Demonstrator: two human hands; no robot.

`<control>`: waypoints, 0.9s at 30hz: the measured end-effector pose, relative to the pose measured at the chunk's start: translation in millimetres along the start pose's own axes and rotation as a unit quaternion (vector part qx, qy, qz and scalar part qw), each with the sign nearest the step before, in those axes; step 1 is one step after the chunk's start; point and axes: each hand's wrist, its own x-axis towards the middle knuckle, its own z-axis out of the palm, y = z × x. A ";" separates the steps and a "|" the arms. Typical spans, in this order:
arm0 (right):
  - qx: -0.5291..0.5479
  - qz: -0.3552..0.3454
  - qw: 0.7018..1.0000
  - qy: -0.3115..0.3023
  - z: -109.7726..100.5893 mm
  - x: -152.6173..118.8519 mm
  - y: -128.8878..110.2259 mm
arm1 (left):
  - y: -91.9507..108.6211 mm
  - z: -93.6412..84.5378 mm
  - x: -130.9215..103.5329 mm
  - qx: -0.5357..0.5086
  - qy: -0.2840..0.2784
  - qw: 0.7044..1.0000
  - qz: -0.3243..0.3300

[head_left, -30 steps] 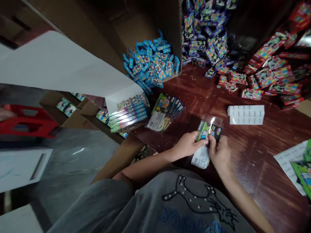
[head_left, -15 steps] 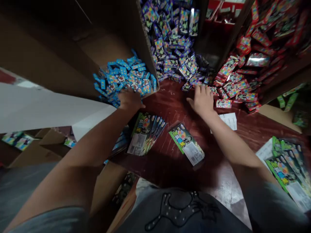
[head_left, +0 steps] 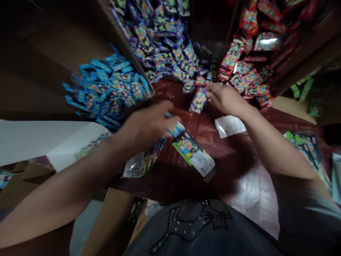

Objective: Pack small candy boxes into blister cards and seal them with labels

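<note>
While my left hand [head_left: 150, 122] grips a blue packet [head_left: 176, 128] at the far end of the printed card [head_left: 194, 153] on the table [head_left: 231, 156], my right hand's [head_left: 224, 97] fingers pinch a purple packet [head_left: 198, 101]; both are picked out, neither set down.

The left hand [head_left: 150, 121], blurred, and the right hand [head_left: 226, 97] both pinch, forearms [head_left: 87, 181] angled inward.
</note>
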 end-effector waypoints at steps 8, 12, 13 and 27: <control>0.176 0.076 0.934 -0.302 3.0 -212.8 20.2 | 142.9 72.5 55.2 -0.003 0.009 0.912 0.411; 0.140 0.139 0.960 -0.199 -18.2 -244.8 55.1 | 145.2 65.3 111.5 -0.047 -0.029 0.917 0.395; 0.096 0.176 0.969 -0.142 -29.0 -243.9 72.5 | 142.6 59.4 131.7 -0.056 -0.028 0.935 0.349; -0.102 0.378 0.899 0.198 -65.0 -157.8 227.6 | 115.8 43.9 266.8 -0.055 0.011 0.998 0.004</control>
